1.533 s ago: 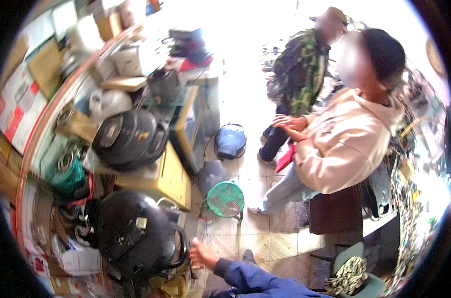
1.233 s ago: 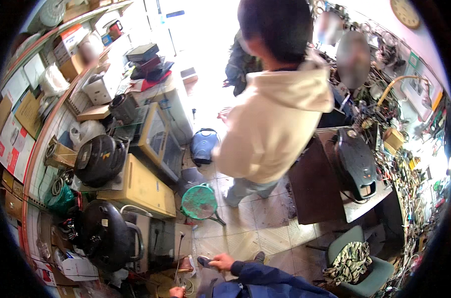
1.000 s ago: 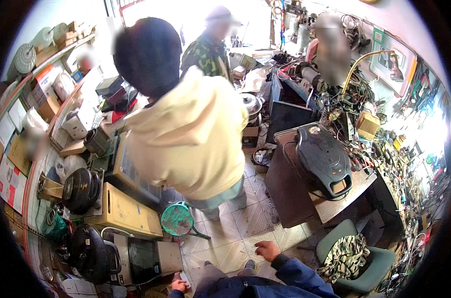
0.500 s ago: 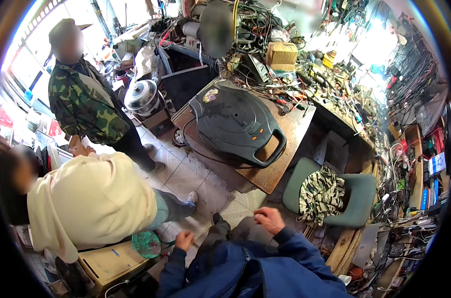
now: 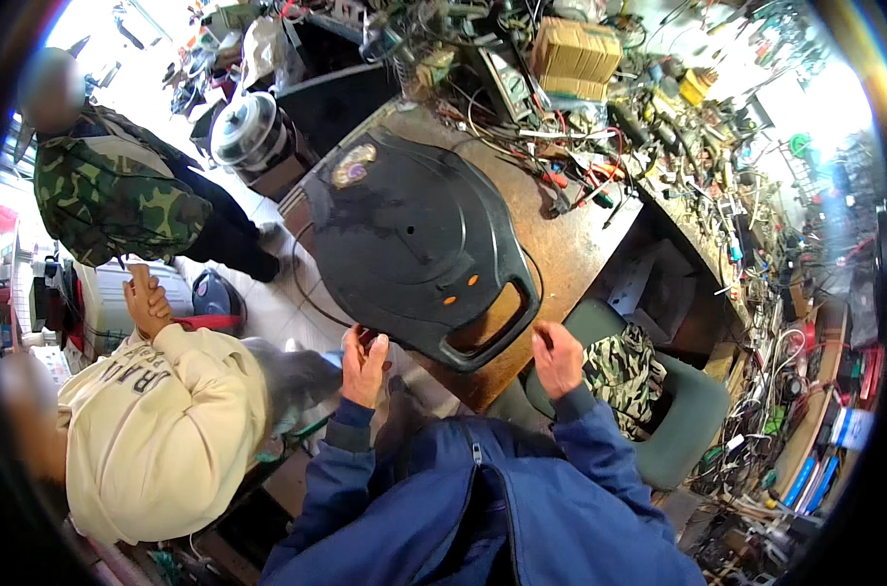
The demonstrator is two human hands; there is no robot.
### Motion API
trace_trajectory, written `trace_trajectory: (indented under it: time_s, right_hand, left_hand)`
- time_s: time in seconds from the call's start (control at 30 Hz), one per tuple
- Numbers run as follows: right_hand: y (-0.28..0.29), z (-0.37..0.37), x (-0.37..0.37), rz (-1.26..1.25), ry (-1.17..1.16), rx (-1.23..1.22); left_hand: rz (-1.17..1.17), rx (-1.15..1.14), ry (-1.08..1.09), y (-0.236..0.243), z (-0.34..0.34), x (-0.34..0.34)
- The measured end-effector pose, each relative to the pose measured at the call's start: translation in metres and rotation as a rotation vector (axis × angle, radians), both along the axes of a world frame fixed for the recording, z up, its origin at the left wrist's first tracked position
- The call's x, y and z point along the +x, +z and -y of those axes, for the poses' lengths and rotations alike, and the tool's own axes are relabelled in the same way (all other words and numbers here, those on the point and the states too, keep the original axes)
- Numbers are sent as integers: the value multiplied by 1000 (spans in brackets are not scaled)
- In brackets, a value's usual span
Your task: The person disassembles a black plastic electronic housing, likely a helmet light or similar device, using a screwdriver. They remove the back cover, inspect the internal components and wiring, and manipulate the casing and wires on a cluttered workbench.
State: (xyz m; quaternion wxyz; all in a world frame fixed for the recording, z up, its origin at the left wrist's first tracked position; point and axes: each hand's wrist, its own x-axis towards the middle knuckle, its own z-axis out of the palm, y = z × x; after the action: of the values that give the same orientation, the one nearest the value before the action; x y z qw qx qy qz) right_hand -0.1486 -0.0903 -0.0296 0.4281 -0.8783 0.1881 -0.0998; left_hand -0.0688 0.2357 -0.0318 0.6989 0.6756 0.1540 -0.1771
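Seen from above, a large, round black plastic appliance with a loop handle (image 5: 414, 234) lies flat on a brown wooden table (image 5: 570, 259), covering much of its left side, the handle pointing toward the near corner. Two small orange marks sit beside the handle, and a thin black cable (image 5: 305, 283) loops out past the left edge.

The wearer's left hand (image 5: 364, 366) is raised at the appliance's near-left rim, fingers slightly apart — whether they touch it cannot be told. The right hand (image 5: 558, 359) is just beside the handle's outer end, fingers loosely bent and slightly apart.

Tangled wires and hand tools (image 5: 600, 171) crowd the far-right edge. A grey-green chair (image 5: 693, 420) (camouflage cloth (image 5: 624, 376) draped over it) stands by the near-right edge. To the left are two people: one in a cream hoodie (image 5: 160, 439), one in a camouflage jacket (image 5: 121, 200).
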Motion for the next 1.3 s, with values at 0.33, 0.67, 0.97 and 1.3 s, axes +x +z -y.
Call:
trace_trajectory:
  time_s: [0.33, 0.67, 0.97, 1.3]
  right_hand:
    - [-53, 108, 65, -218, -84, 256]
    - [-63, 126, 18, -416, 116, 173]
    - [-73, 144, 34, -389, 376, 238]
    - [-72, 195, 115, -329, 741, 80]
  left_hand:
    - [-242, -175, 187, 13, 92, -6]
    - [-271, -435, 379, -30, 133, -34]
    - [-185, -348, 513, -10, 143, -27]
    - [-293, -341, 752, 132, 143, 27]
